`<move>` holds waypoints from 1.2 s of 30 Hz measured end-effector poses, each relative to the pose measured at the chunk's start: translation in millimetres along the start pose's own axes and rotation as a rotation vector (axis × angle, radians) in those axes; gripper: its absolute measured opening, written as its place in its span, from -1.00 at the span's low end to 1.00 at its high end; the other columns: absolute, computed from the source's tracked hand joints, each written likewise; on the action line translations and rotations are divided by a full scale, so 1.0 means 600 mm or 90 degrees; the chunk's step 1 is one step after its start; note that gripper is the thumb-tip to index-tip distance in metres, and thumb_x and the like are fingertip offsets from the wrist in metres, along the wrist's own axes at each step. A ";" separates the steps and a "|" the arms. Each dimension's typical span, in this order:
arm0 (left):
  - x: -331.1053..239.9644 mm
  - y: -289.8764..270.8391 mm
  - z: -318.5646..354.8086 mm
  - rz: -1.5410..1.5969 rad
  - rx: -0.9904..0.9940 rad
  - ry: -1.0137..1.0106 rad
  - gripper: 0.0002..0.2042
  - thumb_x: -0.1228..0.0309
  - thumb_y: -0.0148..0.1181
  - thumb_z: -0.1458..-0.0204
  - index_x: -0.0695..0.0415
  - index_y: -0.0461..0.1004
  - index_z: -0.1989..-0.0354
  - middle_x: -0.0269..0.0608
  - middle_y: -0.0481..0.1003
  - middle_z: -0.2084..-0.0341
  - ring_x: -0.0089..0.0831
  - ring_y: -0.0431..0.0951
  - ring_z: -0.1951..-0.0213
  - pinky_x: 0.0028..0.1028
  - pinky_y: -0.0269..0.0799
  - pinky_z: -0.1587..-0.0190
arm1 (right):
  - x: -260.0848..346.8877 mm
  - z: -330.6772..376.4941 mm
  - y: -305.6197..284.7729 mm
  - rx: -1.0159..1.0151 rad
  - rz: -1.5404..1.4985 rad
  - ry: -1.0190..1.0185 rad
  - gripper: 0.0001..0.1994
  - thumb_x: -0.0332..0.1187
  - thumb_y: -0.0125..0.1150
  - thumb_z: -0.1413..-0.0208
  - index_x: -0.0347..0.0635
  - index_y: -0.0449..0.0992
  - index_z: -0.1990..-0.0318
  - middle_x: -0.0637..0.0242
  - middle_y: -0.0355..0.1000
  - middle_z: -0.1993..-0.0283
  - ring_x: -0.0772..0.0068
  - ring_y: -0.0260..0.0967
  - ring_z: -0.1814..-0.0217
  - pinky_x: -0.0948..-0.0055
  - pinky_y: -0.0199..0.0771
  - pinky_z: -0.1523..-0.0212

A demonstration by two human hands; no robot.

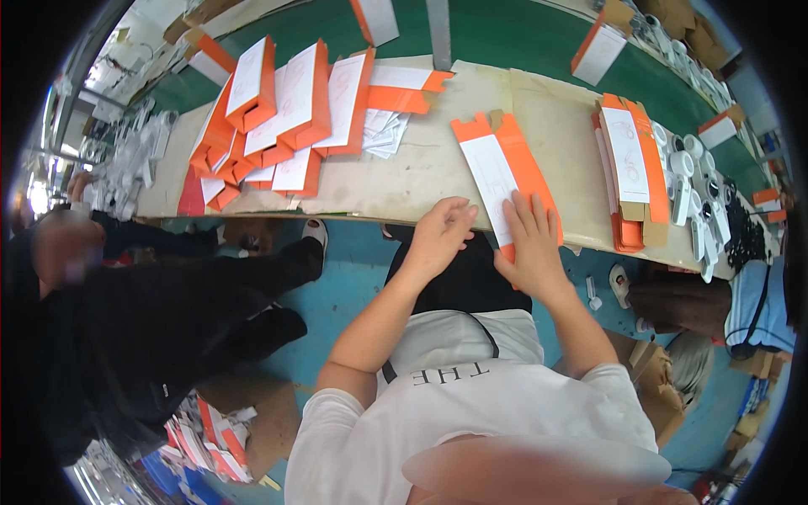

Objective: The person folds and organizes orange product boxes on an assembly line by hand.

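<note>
**Flat orange carton under both hands at desk edge**

Right hand (532,244): palm down, fingers spread wide, pressing the near end of a flat orange-and-white carton blank (497,172). Left hand (439,236): fingers loosely curled, resting at the desk (421,168) edge just beside the blank's left side; it grips nothing. The blank lies flat, angled, near the front edge of the desk. Further right: a stack of flat blanks (629,168), with white plastic parts (690,189) beside it. Further left: a heap of folded orange boxes (278,118). A person in black (151,328) sits at far left.
</note>
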State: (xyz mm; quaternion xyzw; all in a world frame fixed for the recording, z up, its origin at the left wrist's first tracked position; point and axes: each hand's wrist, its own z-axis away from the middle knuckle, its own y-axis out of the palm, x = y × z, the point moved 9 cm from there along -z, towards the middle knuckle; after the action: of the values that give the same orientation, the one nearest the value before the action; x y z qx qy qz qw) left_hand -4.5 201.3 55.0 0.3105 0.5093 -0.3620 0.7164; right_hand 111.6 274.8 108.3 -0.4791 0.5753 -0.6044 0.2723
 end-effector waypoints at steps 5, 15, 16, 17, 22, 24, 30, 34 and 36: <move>-0.025 0.016 -0.018 0.028 -0.028 0.046 -0.49 0.26 0.14 -0.03 0.32 0.16 -0.06 -0.05 0.43 0.29 -0.43 0.53 0.45 -0.55 0.43 0.53 | 0.035 0.014 -0.035 -0.173 -0.075 -0.065 -0.49 -0.52 0.05 0.14 -0.31 0.27 -0.09 0.06 0.19 -0.19 -0.11 0.07 -0.24 0.00 0.00 -0.21; -0.147 -0.057 0.022 -0.015 -0.092 0.340 -0.83 0.43 0.10 -0.05 0.30 0.42 0.27 -0.20 0.51 0.43 -0.61 0.47 0.38 -0.57 0.39 0.33 | -0.057 -0.063 -0.141 -0.418 -0.619 0.086 -0.58 -0.38 0.18 0.01 -0.31 0.30 -0.03 0.15 0.22 -0.14 0.32 0.15 -0.18 0.34 0.10 -0.19; -0.151 -0.057 0.048 -0.104 -0.078 0.340 -0.83 0.44 0.10 -0.05 0.29 0.43 0.26 -0.20 0.51 0.42 -0.59 0.47 0.36 -0.55 0.39 0.30 | -0.056 -0.073 -0.146 -0.424 -0.621 0.090 -0.58 -0.38 0.18 0.01 -0.31 0.30 -0.03 0.15 0.22 -0.14 0.32 0.15 -0.18 0.34 0.10 -0.19; -0.151 -0.049 0.074 -0.192 -0.065 0.338 -0.84 0.45 0.10 -0.05 0.29 0.43 0.26 -0.19 0.51 0.41 -0.57 0.48 0.35 -0.53 0.40 0.27 | -0.047 -0.094 -0.113 -0.290 -0.868 0.112 -0.62 -0.40 0.16 -0.02 -0.30 0.33 -0.01 0.21 0.29 -0.06 0.40 0.23 -0.10 0.40 0.17 -0.13; -0.148 -0.079 0.130 0.162 -0.107 0.305 -0.84 0.53 0.12 -0.02 0.26 0.44 0.22 -0.26 0.49 0.32 -0.52 0.48 0.24 -0.45 0.40 0.19 | 0.098 -0.098 -0.068 0.005 -1.004 0.011 -0.75 -0.43 0.08 -0.12 -0.27 0.37 0.05 0.38 0.39 0.13 0.64 0.29 0.07 0.56 0.28 0.01; -0.136 -0.088 0.136 0.012 -0.095 0.297 -0.77 0.55 0.11 0.00 0.26 0.43 0.13 -0.21 0.50 0.24 -0.50 0.50 0.21 -0.51 0.40 0.17 | 0.110 -0.099 -0.056 0.012 -0.993 0.028 -0.71 -0.43 0.06 -0.12 -0.25 0.32 0.00 0.40 0.35 0.14 0.65 0.25 0.08 0.56 0.27 0.02; -0.154 -0.076 0.200 -0.311 -0.214 0.569 -0.57 0.67 0.12 0.14 0.18 0.38 0.00 -0.04 0.43 0.07 -0.11 0.47 0.10 -0.40 0.39 0.07 | 0.161 -0.089 -0.032 0.032 -1.021 -0.042 -0.60 -0.52 -0.03 -0.07 -0.21 0.19 -0.11 0.32 0.22 0.01 0.56 0.18 0.01 0.51 0.23 -0.03; -0.113 -0.095 0.203 -0.124 -0.221 0.464 -0.30 0.52 0.29 0.17 0.22 0.10 -0.21 0.06 0.39 0.04 -0.13 0.44 0.05 -0.35 0.32 0.00 | 0.181 -0.063 -0.029 0.107 -0.997 -0.058 -0.47 -0.61 -0.08 0.03 -0.22 0.12 -0.18 0.17 0.16 -0.16 0.40 0.11 -0.20 0.44 0.17 -0.13; -0.111 -0.098 0.210 -0.091 -0.180 0.446 -0.13 0.19 0.36 0.21 0.24 -0.01 -0.25 0.09 0.36 0.01 -0.15 0.38 -0.02 -0.30 0.21 -0.08 | 0.195 -0.046 -0.051 0.111 -0.960 -0.161 -0.40 -0.58 -0.10 0.05 -0.23 0.05 -0.24 0.07 0.08 -0.27 0.31 -0.03 -0.34 0.39 0.11 -0.19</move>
State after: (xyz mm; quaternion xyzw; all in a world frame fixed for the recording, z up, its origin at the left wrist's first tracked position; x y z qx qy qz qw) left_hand -4.5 80.1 150.4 0.2769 0.7887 -0.2092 0.5074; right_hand 47.5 189.5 172.0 -0.7838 0.0079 -0.6106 -0.1126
